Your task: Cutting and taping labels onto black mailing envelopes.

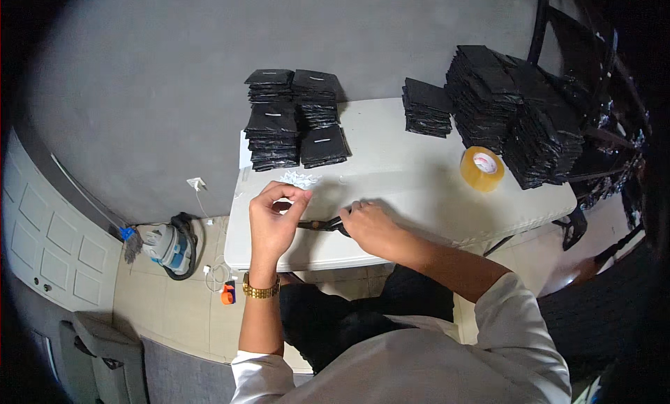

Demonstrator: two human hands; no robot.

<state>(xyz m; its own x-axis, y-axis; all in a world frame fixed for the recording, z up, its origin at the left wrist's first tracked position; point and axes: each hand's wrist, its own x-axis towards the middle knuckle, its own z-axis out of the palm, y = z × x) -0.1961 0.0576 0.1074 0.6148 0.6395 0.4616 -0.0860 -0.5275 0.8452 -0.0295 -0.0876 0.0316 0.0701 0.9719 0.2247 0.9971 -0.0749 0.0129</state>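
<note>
My left hand (278,219) is raised over the near left part of the white table (377,180), thumb and fingertips pinched together. Whatever lies between those fingertips is too small to make out. Just beyond it is a small heap of white paper-like slips (300,179). To the right, my right hand (370,228) rests low over the table with its fingers curled around the handles of dark scissors (319,225). The scissors point left toward my left hand, and part of their handles is hidden by my fingers.
Stacks of flat black plastic packets (272,121), some with a white strip on top, stand at the far left. More black stacks (481,97) fill the far right, beside a roll of clear tape (482,169). A vacuum cleaner (167,247) stands on the floor at left.
</note>
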